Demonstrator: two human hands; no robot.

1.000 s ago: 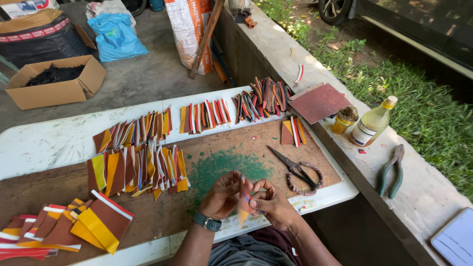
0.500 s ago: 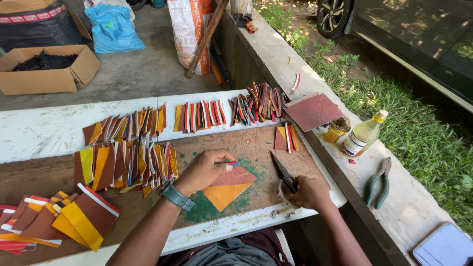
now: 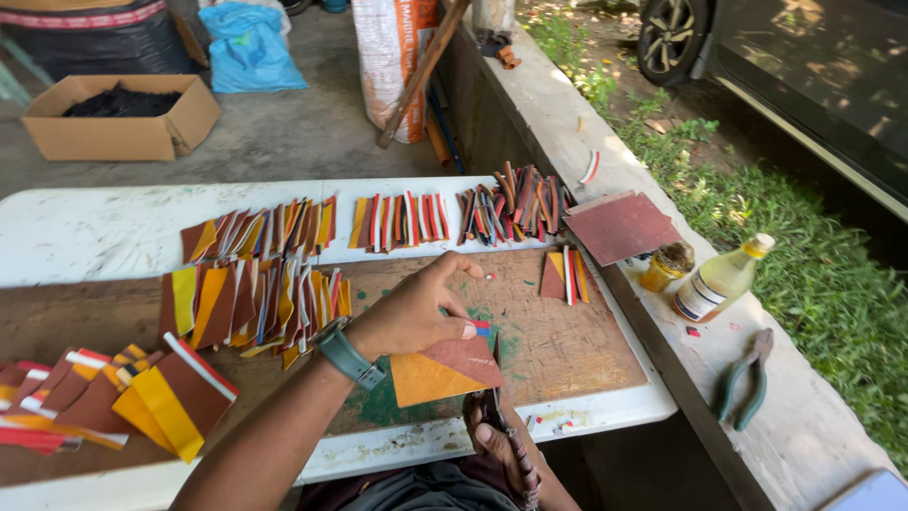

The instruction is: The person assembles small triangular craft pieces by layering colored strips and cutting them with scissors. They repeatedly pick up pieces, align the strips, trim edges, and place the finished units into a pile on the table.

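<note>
Both forearms are bare, with no sleeves showing below the elbow. The left hand (image 3: 416,312) carries a watch (image 3: 348,358) at the wrist, its band a dull grey-green and fairly broad, the case turned mostly out of sight. The right hand (image 3: 501,445) wears no ring or band that can be made out. Grey cloth (image 3: 426,487) shows at the lap.

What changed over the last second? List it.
The hands parted. The left hand laid an orange-and-brown patch flat on the board and presses it. The right hand took a dark tool and drew back to the table's near edge. The piles of strips stayed put.
</note>
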